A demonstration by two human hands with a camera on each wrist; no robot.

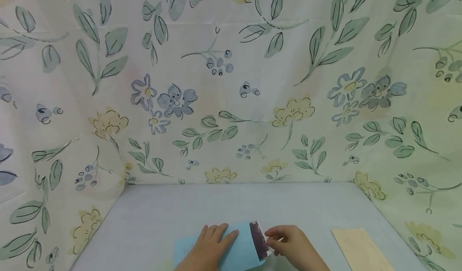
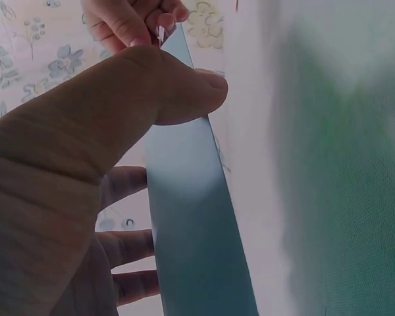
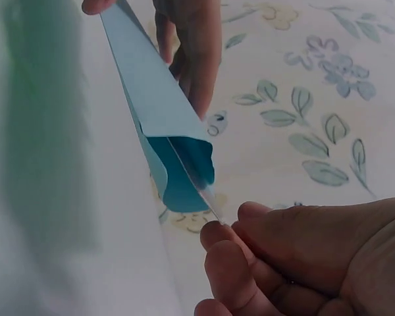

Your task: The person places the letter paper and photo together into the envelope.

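Note:
A light blue envelope (image 1: 241, 254) lies at the front of the table, its mouth facing right. My left hand (image 1: 212, 247) holds it, thumb on one side and fingers along the far edge in the left wrist view. A dark purplish printed card (image 1: 259, 241) with pale edges sticks partly out of the mouth; its remaining part is hidden inside. My right hand (image 1: 290, 245) pinches the card's outer edge between thumb and forefinger (image 3: 217, 232). In the right wrist view the envelope's mouth (image 3: 184, 178) gapes around the thin card.
To the right of my right hand lies a flat tan rectangular piece (image 1: 361, 249), partly cut off by the view's bottom edge. The pale table (image 1: 159, 207) is bounded at the back and sides by a floral curtain (image 1: 231, 150).

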